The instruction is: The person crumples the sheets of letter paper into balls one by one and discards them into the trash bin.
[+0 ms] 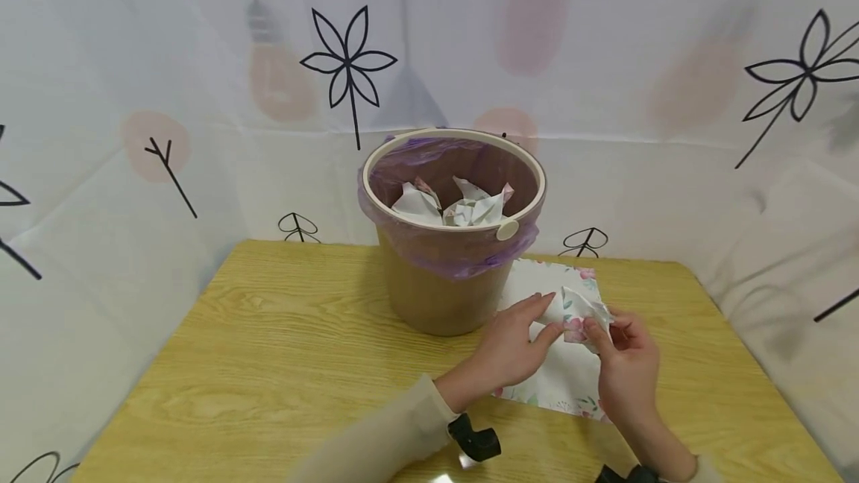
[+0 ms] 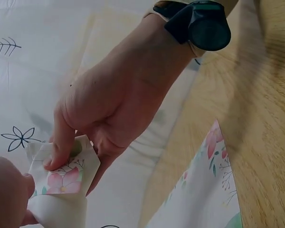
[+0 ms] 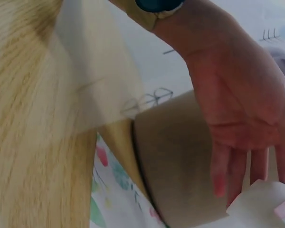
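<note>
and here it is, pinched in my right hand (image 1: 628,371): a small folded paper (image 1: 581,317), white with a pink flower and green leaves printed on it. my thumb lies flat across the near face beside the flower, fingers bent behind, and that's a firm hold! my left hand (image 1: 511,343) comes in from the other side, fingers stretched out, thumb spread away from the index finger, gripping nothing. its tips are right at the paper's edge; whether they touch, i can't tell.

the folded paper is up above a flat sheet (image 1: 560,386), white again, with flowers and leaves along its borders, lying on the wooden table (image 1: 282,349). just to the left of my hands stands the bin (image 1: 429,300), brown, upright, covering a corner of the view towards the sheet's far left. a purple bag (image 1: 463,256) lines it and folds out over the outside, under a pale rim (image 1: 366,177) with a round knob (image 1: 508,229) at the front. inside, two crumpled papers: one on the left (image 1: 417,206), one on the right (image 1: 478,211). behind it all hangs a white cloth (image 1: 201,43) with black line flowers, and a black band (image 1: 475,438) sits on my left wrist.
</note>
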{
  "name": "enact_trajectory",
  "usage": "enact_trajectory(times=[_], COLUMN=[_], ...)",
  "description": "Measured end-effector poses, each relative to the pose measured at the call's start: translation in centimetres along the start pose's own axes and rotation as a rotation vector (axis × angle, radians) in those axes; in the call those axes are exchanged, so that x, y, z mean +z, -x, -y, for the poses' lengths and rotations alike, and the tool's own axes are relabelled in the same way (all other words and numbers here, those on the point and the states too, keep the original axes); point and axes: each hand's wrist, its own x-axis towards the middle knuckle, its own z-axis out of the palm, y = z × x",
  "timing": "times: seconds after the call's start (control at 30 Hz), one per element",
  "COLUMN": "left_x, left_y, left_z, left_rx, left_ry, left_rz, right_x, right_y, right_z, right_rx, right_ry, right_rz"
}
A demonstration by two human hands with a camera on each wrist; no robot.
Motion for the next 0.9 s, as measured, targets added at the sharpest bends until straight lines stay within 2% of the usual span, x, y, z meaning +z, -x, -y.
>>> enact_trajectory(times=[0.17,0.27,0.43,0.5,0.6,0.73,0.9], left_x=[0.5,0.5,0.3,0.3,0.3,0.3,0.4], left_y=[-0.2,-0.3,-0.5,-0.6,-0.7,-0.8,-0.8], left_z=[-0.1,0.0,0.5,0.7,0.9,1.3,1.8], left_rx=[-0.016,-0.015,-0.014,0.01,0.02,0.047,0.124], left_ry=[0.074,0.166,0.336,0.393,0.487,0.61,0.742], left_rz=[-0.037,-0.058,-0.063,-0.061,-0.053,-0.052,-0.059], right_x=[0.5,0.7,0.4,0.3,-0.1,-0.5,-1.1], right_y=[0.7,1.0,1.1,1.0,0.9,0.6,0.1], right_z=[-0.2,-0.2,-0.2,-0.2,-0.4,-0.5,-0.8], right_rx=[-0.01,-0.004,-0.008,-0.005,0.028,0.094,0.209], right_ry=[-0.067,-0.131,-0.277,-0.333,-0.405,-0.427,-0.485], right_rz=[0.019,0.058,0.189,0.257,0.346,0.44,0.556])
